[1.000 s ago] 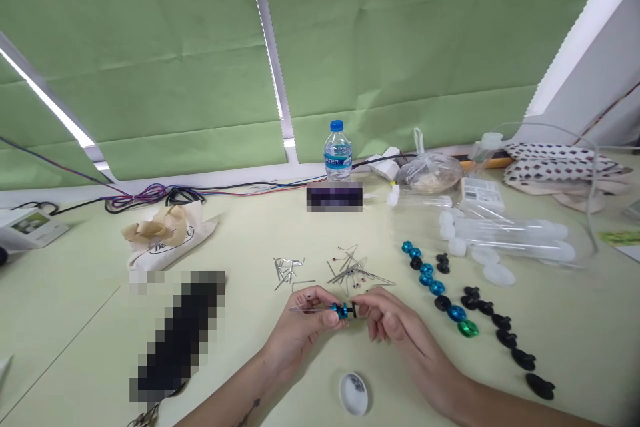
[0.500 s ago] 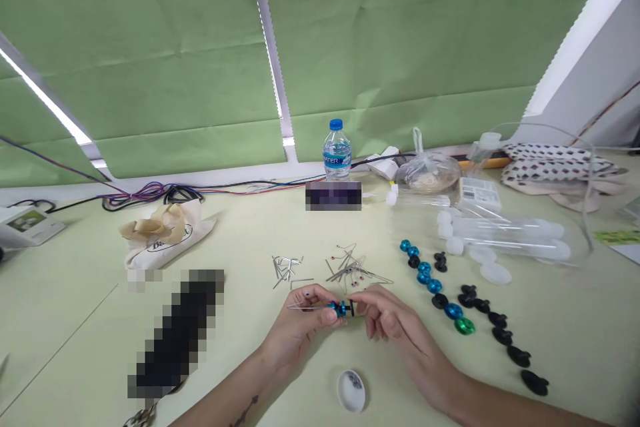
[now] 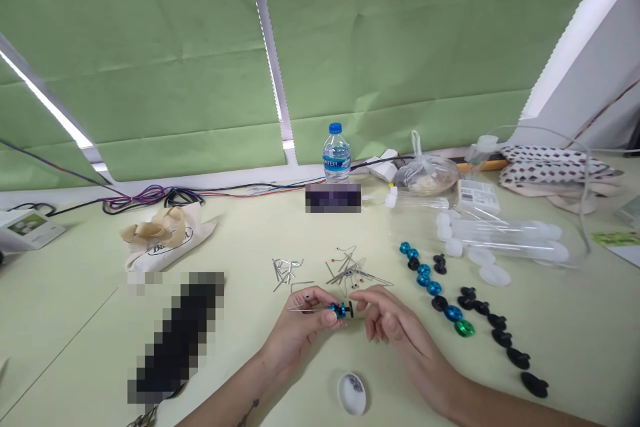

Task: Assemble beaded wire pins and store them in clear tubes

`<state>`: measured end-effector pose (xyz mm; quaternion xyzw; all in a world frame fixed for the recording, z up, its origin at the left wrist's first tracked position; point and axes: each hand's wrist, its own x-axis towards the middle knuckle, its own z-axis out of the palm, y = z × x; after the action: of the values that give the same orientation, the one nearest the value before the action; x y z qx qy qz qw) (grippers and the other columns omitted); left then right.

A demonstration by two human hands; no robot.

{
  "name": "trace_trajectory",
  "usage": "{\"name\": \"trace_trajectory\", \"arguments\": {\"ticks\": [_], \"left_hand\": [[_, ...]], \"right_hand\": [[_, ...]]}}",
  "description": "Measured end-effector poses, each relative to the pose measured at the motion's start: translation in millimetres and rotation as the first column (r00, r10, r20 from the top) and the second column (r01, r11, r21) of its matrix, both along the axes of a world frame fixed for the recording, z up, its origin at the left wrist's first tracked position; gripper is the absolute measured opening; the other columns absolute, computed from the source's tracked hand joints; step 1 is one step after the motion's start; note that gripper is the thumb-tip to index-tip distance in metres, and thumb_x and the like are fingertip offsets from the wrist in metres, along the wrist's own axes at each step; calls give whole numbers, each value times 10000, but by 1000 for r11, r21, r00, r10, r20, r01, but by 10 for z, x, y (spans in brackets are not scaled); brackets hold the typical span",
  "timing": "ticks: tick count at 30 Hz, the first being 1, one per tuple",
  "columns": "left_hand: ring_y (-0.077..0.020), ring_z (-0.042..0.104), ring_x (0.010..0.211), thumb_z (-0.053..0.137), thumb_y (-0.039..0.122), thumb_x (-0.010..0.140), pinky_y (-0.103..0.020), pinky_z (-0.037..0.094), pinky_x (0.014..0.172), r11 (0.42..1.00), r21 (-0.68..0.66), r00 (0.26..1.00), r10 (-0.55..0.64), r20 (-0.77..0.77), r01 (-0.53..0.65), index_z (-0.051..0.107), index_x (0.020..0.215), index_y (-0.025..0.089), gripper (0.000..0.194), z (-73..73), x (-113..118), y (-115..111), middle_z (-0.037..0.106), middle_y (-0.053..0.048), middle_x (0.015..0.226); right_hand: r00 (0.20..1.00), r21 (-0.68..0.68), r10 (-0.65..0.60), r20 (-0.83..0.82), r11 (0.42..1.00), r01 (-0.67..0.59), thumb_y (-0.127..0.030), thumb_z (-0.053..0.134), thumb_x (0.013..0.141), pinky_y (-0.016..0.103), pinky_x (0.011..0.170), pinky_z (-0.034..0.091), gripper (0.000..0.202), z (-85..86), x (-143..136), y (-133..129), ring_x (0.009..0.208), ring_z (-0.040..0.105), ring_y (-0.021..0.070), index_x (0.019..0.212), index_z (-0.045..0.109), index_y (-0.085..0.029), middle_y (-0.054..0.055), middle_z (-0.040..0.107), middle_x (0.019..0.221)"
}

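Note:
My left hand [image 3: 305,323] pinches a small blue and black spool-shaped part [image 3: 339,310] between thumb and fingers. A thin metal wire [image 3: 303,309] sticks out to the left from the same grip. The part's black disc end points right, toward my right hand [image 3: 393,320]. That hand is open, its index finger stretched out close to the disc; whether it touches cannot be made out. Just beyond both hands lie a pile of bent wires [image 3: 350,272] and a pile of short metal pins [image 3: 287,270]. Nearer me stands a small white dish [image 3: 352,393] with tiny dark bits inside.
At right run a row of blue, black and green round parts [image 3: 424,279] and a row of black knobs [image 3: 501,337]. Clear tubes [image 3: 510,250] lie behind them. A water bottle [image 3: 337,157] stands at the back, a cloth pouch [image 3: 170,240] left.
My right index finger has drawn slightly back from the black disc end. My left hand keeps its hold on the part.

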<state>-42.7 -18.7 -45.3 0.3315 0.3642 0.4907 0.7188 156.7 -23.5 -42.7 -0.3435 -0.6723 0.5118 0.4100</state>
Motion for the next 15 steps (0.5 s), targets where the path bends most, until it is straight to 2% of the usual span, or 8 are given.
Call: {"name": "trace_trajectory", "arguments": {"ticks": [3, 8, 11, 15], "left_hand": [[-127, 633, 669, 784, 121, 652, -257, 482, 705, 1000, 3, 1000, -4, -5, 4, 681, 759, 120, 148, 1, -2, 6, 687, -38, 729], [-126, 635, 667, 788, 120, 644, -253, 481, 706, 1000, -8, 1000, 0, -2, 0, 679, 756, 125, 156, 11, -5, 5, 687, -33, 729], [-125, 631, 669, 784, 123, 651, -247, 480, 698, 1000, -3, 1000, -4, -11, 4, 677, 749, 120, 145, 19, -1, 5, 684, -35, 729], [-129, 633, 687, 774, 117, 662, -252, 480, 714, 1000, 1, 1000, -5, -15, 5, 678, 766, 125, 141, 18, -1, -11, 687, -37, 743]], "right_hand": [[1000, -4, 7, 10, 1000, -7, -446, 275, 974, 318, 699, 425, 411, -4, 1, 2, 751, 510, 167, 1175, 571, -244, 52, 528, 931], [1000, -5, -1, -7, 1000, 1, -451, 284, 971, 316, 710, 426, 406, -11, 0, 13, 744, 511, 158, 1234, 526, -258, 52, 522, 988], [1000, 1, 11, 1, 1000, -11, -451, 279, 972, 313, 699, 425, 414, -10, 1, 18, 755, 509, 163, 1199, 563, -251, 50, 524, 950], [1000, 4, -6, -2, 1000, 6, -442, 281, 975, 320, 710, 423, 410, -9, 5, 15, 741, 507, 158, 1242, 531, -257, 49, 520, 955]]}}
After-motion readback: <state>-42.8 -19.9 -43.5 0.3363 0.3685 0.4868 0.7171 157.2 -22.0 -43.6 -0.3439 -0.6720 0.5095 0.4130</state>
